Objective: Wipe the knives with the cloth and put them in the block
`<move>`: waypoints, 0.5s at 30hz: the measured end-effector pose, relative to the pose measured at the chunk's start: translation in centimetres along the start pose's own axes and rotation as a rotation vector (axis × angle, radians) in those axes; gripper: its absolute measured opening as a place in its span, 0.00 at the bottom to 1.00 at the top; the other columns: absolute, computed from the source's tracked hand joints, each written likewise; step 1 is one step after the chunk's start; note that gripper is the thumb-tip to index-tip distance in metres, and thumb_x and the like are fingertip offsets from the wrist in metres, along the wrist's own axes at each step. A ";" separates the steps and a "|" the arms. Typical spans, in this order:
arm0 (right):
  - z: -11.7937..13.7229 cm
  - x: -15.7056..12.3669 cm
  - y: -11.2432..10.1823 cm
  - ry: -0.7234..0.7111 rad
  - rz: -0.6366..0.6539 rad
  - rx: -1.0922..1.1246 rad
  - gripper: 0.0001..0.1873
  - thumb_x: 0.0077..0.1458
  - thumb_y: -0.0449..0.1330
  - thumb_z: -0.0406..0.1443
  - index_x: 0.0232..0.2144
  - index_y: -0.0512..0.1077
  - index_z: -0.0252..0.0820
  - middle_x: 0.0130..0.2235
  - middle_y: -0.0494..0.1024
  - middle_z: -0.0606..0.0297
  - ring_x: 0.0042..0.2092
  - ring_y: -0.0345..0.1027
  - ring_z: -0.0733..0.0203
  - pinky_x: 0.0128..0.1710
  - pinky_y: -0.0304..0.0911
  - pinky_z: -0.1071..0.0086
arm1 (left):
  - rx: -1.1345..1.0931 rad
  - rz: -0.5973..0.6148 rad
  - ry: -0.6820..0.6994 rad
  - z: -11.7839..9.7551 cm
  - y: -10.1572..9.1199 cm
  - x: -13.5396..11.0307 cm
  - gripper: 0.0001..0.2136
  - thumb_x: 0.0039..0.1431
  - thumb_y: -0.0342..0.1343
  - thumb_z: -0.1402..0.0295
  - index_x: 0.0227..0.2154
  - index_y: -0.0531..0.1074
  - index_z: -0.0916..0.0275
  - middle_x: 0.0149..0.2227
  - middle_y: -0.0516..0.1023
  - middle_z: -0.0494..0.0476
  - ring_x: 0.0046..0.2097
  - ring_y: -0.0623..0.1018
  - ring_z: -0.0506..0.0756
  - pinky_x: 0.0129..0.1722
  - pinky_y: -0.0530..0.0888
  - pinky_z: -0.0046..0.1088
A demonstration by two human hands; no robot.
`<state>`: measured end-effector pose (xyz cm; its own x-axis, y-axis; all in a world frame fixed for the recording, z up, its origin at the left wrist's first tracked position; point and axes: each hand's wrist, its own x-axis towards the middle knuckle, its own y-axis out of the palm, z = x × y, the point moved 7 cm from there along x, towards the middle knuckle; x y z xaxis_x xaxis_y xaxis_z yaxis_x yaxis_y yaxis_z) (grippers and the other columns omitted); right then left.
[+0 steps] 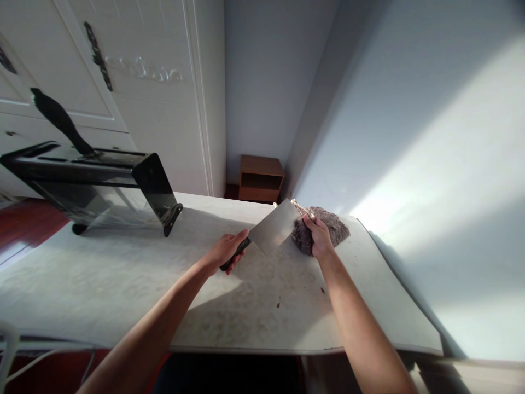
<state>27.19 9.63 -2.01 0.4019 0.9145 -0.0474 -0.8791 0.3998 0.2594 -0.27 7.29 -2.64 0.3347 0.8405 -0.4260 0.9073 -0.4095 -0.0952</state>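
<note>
My left hand (229,251) is wrapped round the black handle of a cleaver (273,227). Its broad metal blade is raised over the table and points up to the right. In my right hand (320,235) is the edge of a brown-grey fuzzy cloth (334,224), bunched up near the wall. Part of the cloth lies on the table; a gathered fold of it is at the far end of the blade. Whether the fold touches the blade, I cannot tell.
A black knife block (82,169) with clear sides stands at the left, one black-handled knife (61,117) upright in it. The pale table (254,323) meets a wall at the right. Beyond are a white wardrobe (164,120) and a small brown cabinet (261,167).
</note>
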 end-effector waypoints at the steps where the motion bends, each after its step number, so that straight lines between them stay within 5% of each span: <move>1: 0.0 0.1 0.0 -0.010 0.006 -0.012 0.19 0.35 0.72 0.47 0.26 0.73 0.43 0.26 0.77 0.70 0.27 0.71 0.63 0.31 0.70 0.67 | -0.007 -0.001 0.001 0.0 0.0 0.0 0.29 0.50 0.46 0.37 0.18 0.63 0.62 0.12 0.60 0.47 0.12 0.61 0.48 0.09 0.59 0.23; 15: 0.0 -0.5 1.5 -0.074 0.109 -0.112 0.19 0.37 0.72 0.47 0.29 0.74 0.43 0.28 0.78 0.70 0.30 0.70 0.64 0.33 0.66 0.71 | -0.096 -0.055 0.008 -0.3 -0.2 -0.1 0.27 0.50 0.49 0.39 0.19 0.64 0.62 0.11 0.60 0.46 0.12 0.61 0.48 0.08 0.59 0.23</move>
<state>25.68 9.75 -1.65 0.3168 0.9473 0.0470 -0.9398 0.3068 0.1502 -0.42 7.43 -2.31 0.2855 0.8637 -0.4154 0.9443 -0.3275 -0.0318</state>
